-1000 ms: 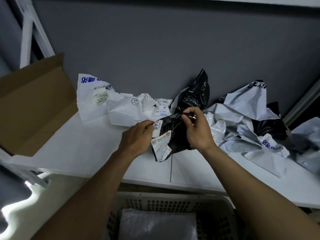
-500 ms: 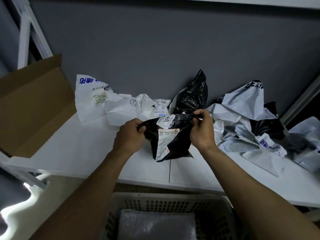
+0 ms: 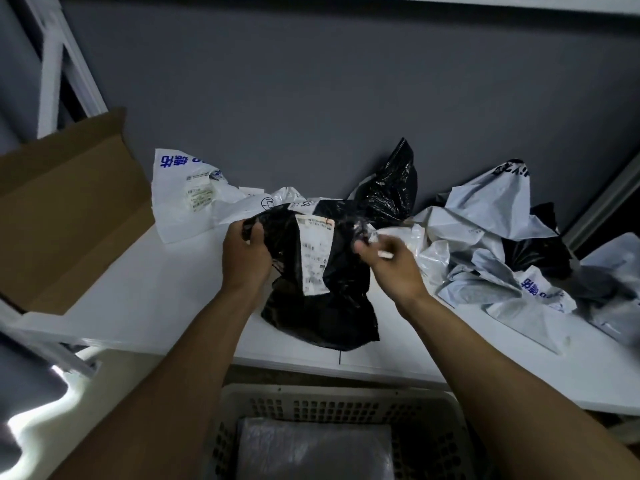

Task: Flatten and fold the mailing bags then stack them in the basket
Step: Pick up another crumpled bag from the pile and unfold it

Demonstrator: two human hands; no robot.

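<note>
Change: half a second ago the hands sat close together on the bunched top of the black mailing bag (image 3: 322, 313). Now they are drawn apart and the bag is spread wider, with its shipping label (image 3: 315, 258) facing the camera.
Bag position: the lower part lies on the counter (image 3: 156, 299) near the front edge, and the top is lifted between the hands.
Left hand (image 3: 246, 252): the fingers are curled round the bag's upper left corner and grip it.
Right hand (image 3: 389, 268): it is at the upper right edge, smeared by motion. I cannot tell whether it pinches the film or has let go.
Meaning: flattening looks under way. The bag is still creased and there is no fold yet.
Basket (image 3: 311, 398): it holds one folded grey bag (image 3: 311, 452) and is cut off at the bottom of the view.
Hard to make out: a white streak shows by the right fingertips, nature unclear. The label print is unreadable. The heap of loose bags (image 3: 491, 216) runs off the right edge.
</note>
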